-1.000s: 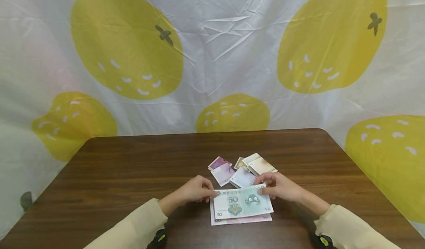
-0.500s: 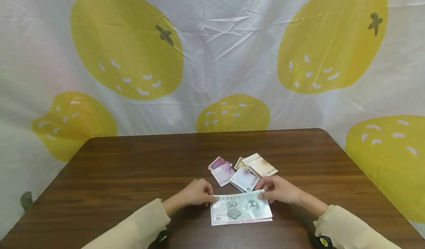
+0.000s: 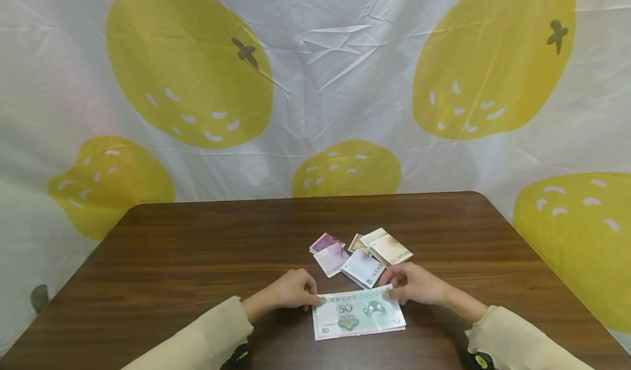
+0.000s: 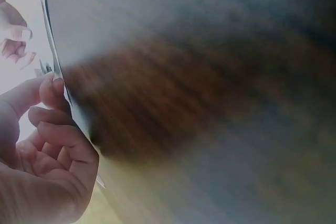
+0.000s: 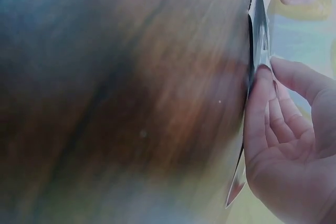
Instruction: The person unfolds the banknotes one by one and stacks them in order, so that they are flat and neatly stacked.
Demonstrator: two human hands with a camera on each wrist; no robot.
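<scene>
A pale green play banknote (image 3: 356, 316) marked 50 lies crosswise near the front of the table. A thin pinkish edge of another banknote (image 3: 379, 333) shows just below it. My left hand (image 3: 294, 289) pinches the upper left corner between thumb and fingers. At the upper right corner my right hand (image 3: 416, 285) has its thumb on top and its fingers behind. Both wrist views show the paper edge-on, between thumb and forefinger. Just beyond the green note lies a folded bluish-white banknote (image 3: 363, 268), close to my right fingertips.
More folded banknotes lie behind: a purple note (image 3: 325, 242), a lilac note (image 3: 331, 259), a brownish note (image 3: 356, 243) and a beige note (image 3: 391, 248). They rest on a dark wooden table (image 3: 197, 249). A white curtain (image 3: 335, 85) with yellow fruit hangs behind the table's far edge.
The green banknote has come down and nearer, and now covers almost all of the pink 100 note beneath it. Both hands have moved slightly toward me, keeping their pinch on its upper corners.
</scene>
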